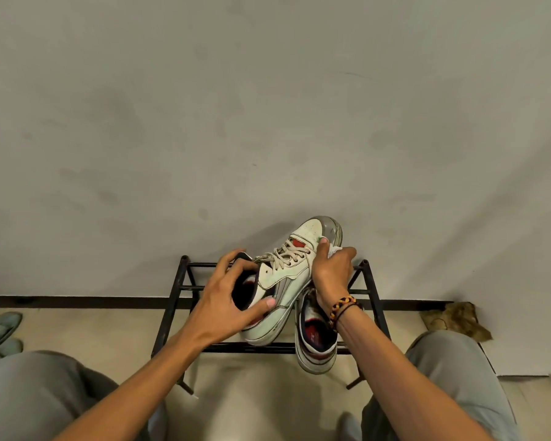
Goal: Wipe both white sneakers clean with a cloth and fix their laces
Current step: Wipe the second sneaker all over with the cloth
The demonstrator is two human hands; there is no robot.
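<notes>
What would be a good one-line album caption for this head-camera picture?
Left hand steadies a white sneaker on a black rack while the right hand wipes it with a cloth.

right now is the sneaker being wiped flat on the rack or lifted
Lifted and tilted. The left hand grips the sneaker at its heel, toe raised toward the wall, while the right hand presses a cloth near the toe.

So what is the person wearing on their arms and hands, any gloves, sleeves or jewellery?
No gloves and no sleeves in view: both forearms are bare down to the left hand and right hand. The right wrist carries a braided bracelet in black, orange and yellow, with a thin dark cord beside it. The left wrist is bare.
</notes>
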